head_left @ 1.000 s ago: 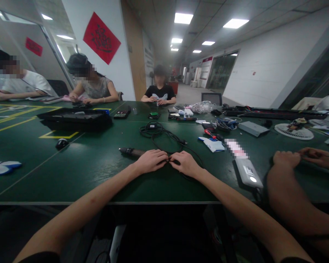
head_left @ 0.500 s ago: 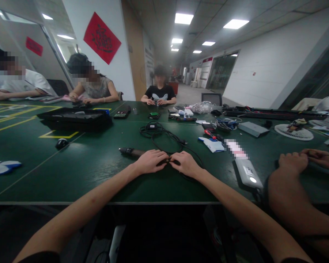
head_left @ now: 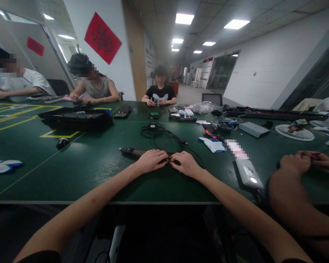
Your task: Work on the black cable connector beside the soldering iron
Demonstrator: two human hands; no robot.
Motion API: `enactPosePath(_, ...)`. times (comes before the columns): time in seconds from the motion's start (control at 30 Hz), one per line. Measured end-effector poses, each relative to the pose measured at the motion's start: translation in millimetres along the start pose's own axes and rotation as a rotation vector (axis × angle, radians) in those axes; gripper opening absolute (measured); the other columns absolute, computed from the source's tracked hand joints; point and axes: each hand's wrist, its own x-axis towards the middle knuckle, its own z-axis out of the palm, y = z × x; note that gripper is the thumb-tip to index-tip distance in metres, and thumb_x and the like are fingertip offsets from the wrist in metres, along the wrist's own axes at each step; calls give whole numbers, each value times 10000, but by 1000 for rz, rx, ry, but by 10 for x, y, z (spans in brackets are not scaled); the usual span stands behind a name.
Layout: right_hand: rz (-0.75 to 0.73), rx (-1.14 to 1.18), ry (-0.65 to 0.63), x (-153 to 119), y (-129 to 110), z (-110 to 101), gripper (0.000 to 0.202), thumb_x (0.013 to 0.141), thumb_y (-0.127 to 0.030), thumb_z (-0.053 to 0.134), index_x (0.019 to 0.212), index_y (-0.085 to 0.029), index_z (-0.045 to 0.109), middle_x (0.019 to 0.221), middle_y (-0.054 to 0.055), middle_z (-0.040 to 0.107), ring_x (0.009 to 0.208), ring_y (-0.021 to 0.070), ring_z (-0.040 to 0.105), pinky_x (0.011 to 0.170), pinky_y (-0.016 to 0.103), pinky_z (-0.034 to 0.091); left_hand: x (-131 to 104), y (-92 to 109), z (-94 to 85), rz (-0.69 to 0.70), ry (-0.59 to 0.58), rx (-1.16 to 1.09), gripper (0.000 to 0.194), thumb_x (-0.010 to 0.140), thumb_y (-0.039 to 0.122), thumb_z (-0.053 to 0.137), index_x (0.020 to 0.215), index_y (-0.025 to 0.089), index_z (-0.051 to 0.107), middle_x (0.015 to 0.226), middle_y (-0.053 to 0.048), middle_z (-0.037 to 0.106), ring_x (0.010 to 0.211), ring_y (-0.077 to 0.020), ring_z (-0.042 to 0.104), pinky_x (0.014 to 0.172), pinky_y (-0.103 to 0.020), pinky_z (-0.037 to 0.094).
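Observation:
My left hand [head_left: 153,160] is closed around the rear of a dark electric screwdriver [head_left: 131,151], which lies along the green table with its tip pointing left. My right hand [head_left: 185,163] pinches the end of a black power cable [head_left: 195,152] against the screwdriver's rear end. The fingertips of both hands meet there, and a small brass-coloured spot shows between them. My fingers hide most of the connector, so I cannot tell whether it is in its socket. Beyond my hands lie the cable's loose coils and a black adapter [head_left: 152,126] with a white label.
A black tray [head_left: 76,118] and a computer mouse [head_left: 62,143] are on the left. To the right lie a glove [head_left: 214,145], a red-handled screwdriver [head_left: 210,134] and a white power bank-like device [head_left: 248,173]. A co-worker's arm [head_left: 290,193] rests at the right edge; others sit across.
My hands stay almost in the same place, fingertips together at the screwdriver's rear. The co-worker's hands on the right have shifted slightly.

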Motion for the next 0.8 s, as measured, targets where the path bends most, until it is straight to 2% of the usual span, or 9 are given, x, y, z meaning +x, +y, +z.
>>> enactPosePath(0.2,-1,7,-4,3,-14,-16,58,964,-198,660,1021,-210,661,1039,53,740,949,197,681,871,326,436,-6,-9,8,34,4,-3,217,1026,369,523,1184,237,592,1197,-53,674,1031,-201,664,893,-341,487)
enactPosePath(0.33,8,4,-5,2,-20,-16,59,963,-191,658,1018,-212,662,1030,48,740,945,196,681,870,325,433,2,-6,8,7,10,-1,245,1034,418,520,1163,225,596,1169,-58,680,1018,-204,666,891,-345,491)
enactPosePath(0.47,4,-2,3,-2,-17,-10,68,956,-185,664,1018,-212,664,1031,46,743,949,195,684,876,325,430,7,-2,3,45,-2,-6,227,1030,374,516,1195,237,590,1218,-56,669,1035,-200,663,900,-342,490)
enactPosePath(0.67,-2,-3,6,-5,0,-1,62,948,-191,673,1006,-212,663,1021,47,745,946,196,685,865,322,431,9,4,-4,10,7,-19,250,1034,417,513,1173,225,592,1161,-62,680,1023,-203,666,897,-337,498)
enactPosePath(0.8,-9,-2,5,-8,2,-2,52,954,-199,671,1002,-215,660,1037,51,744,959,201,684,879,328,433,8,0,-11,54,-2,-27,226,1037,351,490,1205,241,594,1229,-62,666,1048,-195,664,920,-335,495)
